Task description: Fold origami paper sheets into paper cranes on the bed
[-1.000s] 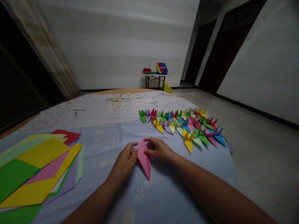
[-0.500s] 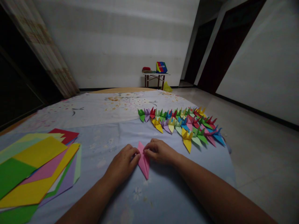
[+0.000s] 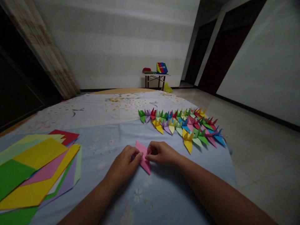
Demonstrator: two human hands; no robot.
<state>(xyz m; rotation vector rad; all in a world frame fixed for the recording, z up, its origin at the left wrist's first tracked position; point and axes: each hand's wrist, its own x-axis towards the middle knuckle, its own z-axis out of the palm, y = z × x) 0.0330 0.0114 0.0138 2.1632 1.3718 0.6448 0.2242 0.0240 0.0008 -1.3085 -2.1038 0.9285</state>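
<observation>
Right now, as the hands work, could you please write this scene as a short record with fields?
Held: folded pink paper
Left grip: thumb and fingers at the paper's left side
Right grip: pinching its right side
Left of hands: overlapping coloured sheets
Right, farther off: rows of folded paper birds, many colours
Under the hands: blue floral cloth
Beyond: white floral cloth

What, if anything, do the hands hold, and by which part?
A pink, pointed, folded paper piece: the left hand pinches its left edge, the right hand its right edge, near mid-length.
</observation>
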